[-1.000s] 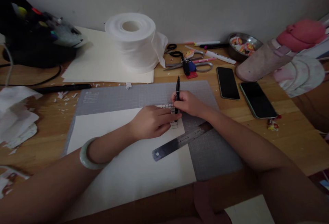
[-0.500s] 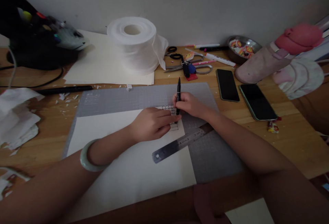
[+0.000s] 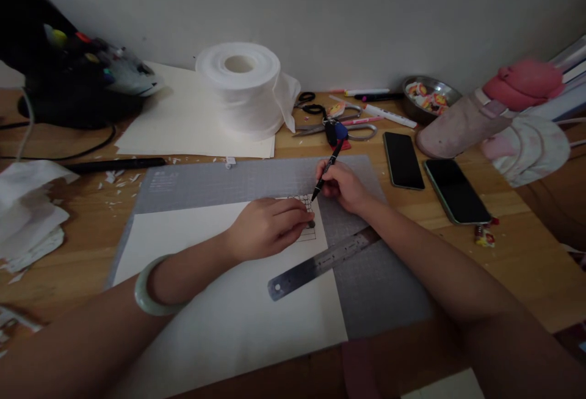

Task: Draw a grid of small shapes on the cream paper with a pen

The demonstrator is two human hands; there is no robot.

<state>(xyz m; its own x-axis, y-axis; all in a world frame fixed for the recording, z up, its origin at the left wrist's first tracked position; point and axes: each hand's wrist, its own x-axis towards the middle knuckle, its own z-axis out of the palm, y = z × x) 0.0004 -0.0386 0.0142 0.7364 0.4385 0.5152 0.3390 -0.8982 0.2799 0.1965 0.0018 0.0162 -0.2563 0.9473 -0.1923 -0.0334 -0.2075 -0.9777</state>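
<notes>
My right hand (image 3: pixel 341 185) grips a black pen (image 3: pixel 327 170), tilted, with its point down at the drawn grid (image 3: pixel 306 234) on a large white sheet of paper (image 3: pixel 220 319). Just left of it, my left hand (image 3: pixel 270 228) rests on the sheet, fingers together, and pinches a small dark piece that looks like the pen cap (image 3: pixel 311 224). Part of the grid is hidden under the left fingers. A steel ruler (image 3: pixel 315 268) lies slanted across the sheet's right edge and the grey cutting mat (image 3: pixel 384 289).
Behind the mat stand a roll of white tissue (image 3: pixel 240 94) on paper sheets (image 3: pixel 151 124), scissors (image 3: pixel 361 132) and a metal bowl (image 3: pixel 430 97) of wrapped sweets. To the right are two phones (image 3: pixel 403 161) and a pink-lidded bottle (image 3: pixel 471 118). Crumpled tissue (image 3: pixel 32 204) lies left.
The pen and the dark cap have come apart: the cap stays in my left fingers. My right hand has tilted the pen, baring its point. The view has shifted slightly.
</notes>
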